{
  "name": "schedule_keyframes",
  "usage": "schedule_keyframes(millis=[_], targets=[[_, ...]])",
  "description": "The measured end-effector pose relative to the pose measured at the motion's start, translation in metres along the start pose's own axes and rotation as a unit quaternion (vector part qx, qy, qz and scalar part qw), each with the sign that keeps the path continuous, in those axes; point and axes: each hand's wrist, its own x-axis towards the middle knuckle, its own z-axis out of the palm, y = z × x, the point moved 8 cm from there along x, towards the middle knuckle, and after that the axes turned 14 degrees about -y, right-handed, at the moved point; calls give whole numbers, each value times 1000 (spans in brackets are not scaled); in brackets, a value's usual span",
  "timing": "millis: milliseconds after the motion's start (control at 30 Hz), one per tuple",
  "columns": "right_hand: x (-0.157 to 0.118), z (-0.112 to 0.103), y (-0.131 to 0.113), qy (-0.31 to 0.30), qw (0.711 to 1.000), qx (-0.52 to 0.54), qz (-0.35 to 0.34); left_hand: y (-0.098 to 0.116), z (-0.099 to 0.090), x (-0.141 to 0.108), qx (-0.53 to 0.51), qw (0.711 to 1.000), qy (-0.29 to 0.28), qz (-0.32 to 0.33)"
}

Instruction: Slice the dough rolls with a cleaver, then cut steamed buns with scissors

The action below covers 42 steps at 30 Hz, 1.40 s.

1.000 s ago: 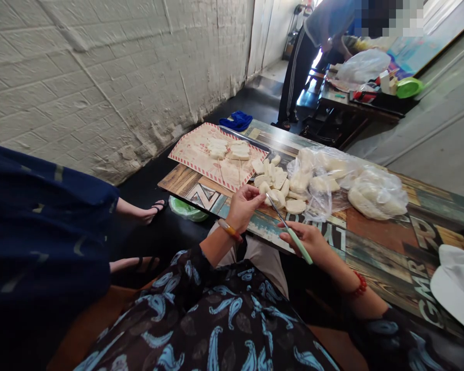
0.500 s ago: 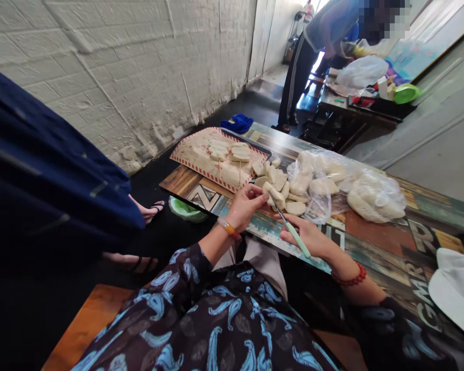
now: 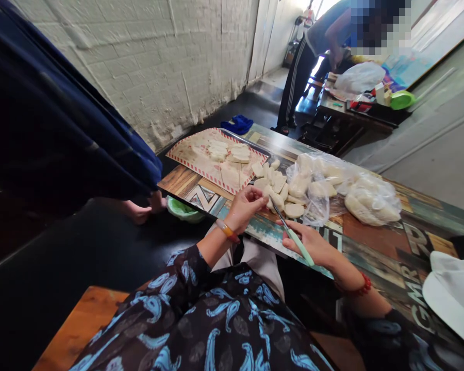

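Note:
My left hand (image 3: 248, 207) is closed in a pinch at the edge of a pale bun piece (image 3: 275, 201), just above the table's near edge. In my right hand (image 3: 307, 242) is a knife (image 3: 298, 245) with a mint-green handle, its thin blade pointing up and left against the piece. Several more pale bun pieces (image 3: 270, 178) lie heaped just beyond my hands. To the left, a tray lined with red-and-white bordered paper (image 3: 195, 149) carries flat pale pieces (image 3: 239, 153) and thin sticks.
Clear plastic bags (image 3: 373, 198) of pale buns lie on the patterned table (image 3: 375, 242). A white cap (image 3: 454, 288) sits at the right. On the left stands a person in navy clothing (image 3: 62, 113), beside a green-lined bin (image 3: 183, 210). Another person (image 3: 297, 77) bends over a cluttered back table.
The navy-clothed person on the left has shifted closer to the table and the feet have moved. The far person's arm is lower. My hands have barely moved, the knife tilting slightly.

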Motion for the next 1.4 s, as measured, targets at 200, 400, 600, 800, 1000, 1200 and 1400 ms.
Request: schedule_keyframes(millis=[200, 400, 600, 800, 1000, 1200, 1400], targets=[[12, -4, -6, 36, 999, 12, -19, 5, 7, 1, 49, 999, -7, 22], [15, -2, 2, 29, 994, 102, 1, 2, 2, 5, 70, 997, -8, 19], [14, 0, 11, 35, 986, 161, 17, -6, -5, 10, 89, 996, -3, 10], [18, 2, 18, 11, 984, 176, 40, -12, -7, 13, 91, 996, -15, 2], [28, -5, 12, -44, 985, 163, 35, -8, -4, 13, 101, 994, -46, -13], [33, -11, 8, -32, 976, 216, 24, 0, -12, 14, 137, 990, -34, -28], [50, -18, 8, -19, 970, 242, -30, 6, -24, 25, 191, 981, -8, -33]])
